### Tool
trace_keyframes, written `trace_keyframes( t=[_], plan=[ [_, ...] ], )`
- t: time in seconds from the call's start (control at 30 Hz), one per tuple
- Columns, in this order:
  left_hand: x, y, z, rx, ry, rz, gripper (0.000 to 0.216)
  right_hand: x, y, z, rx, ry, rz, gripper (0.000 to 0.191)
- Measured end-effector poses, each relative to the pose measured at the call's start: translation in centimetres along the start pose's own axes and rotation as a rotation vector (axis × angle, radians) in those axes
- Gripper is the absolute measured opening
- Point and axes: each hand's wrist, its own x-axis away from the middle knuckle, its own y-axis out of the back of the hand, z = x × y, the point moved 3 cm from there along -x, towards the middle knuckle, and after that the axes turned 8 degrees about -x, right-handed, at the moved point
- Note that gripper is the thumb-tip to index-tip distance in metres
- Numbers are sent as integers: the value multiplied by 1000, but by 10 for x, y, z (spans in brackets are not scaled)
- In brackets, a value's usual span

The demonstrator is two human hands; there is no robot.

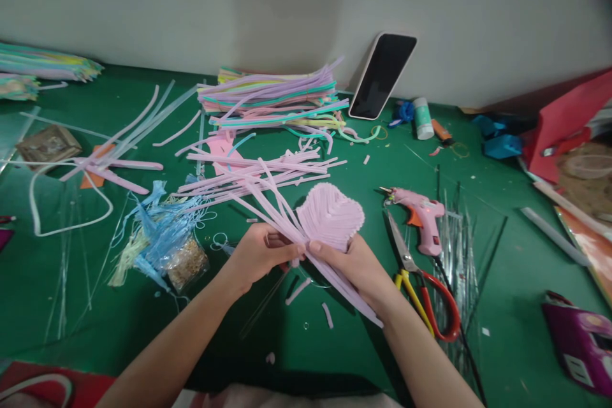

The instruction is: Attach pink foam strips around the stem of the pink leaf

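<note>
Hands meet at the middle of the worktop (335,344), both closed on one pink pipe-cleaner piece: a woven heart (329,215) whose loose stems (268,194) fan up and to the left. The left hand (261,254) pinches the stems just beside the heart's point, fingertips touching those of the right hand (356,264), which cups the heart from below with the thumb on its lower edge. A few stem ends trail down-right under the right wrist. Scissors (421,287) and a glue gun (421,217) lie just right of the right hand, nearer to it than to the left.
</note>
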Motion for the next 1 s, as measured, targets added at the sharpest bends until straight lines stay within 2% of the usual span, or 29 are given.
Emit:
trace_keyframes(
  t=[0.3, 0.57, 0.8, 1.0],
  plan=[
    [0, 0, -3, -34, -33, -36, 26, -3, 1, -5, -73, 47, -26, 44],
    [0, 1, 3, -41, -12, 52, 29, -1, 0, -3, -35, -1, -14, 33],
    [0, 4, 2, -13, -9, 103, 26, 1, -3, 0, -46, -11, -2, 34],
    [-1, 1, 3, 1, -5, 93, 25, -1, 0, -5, 34, 78, 18, 38]
  ],
)
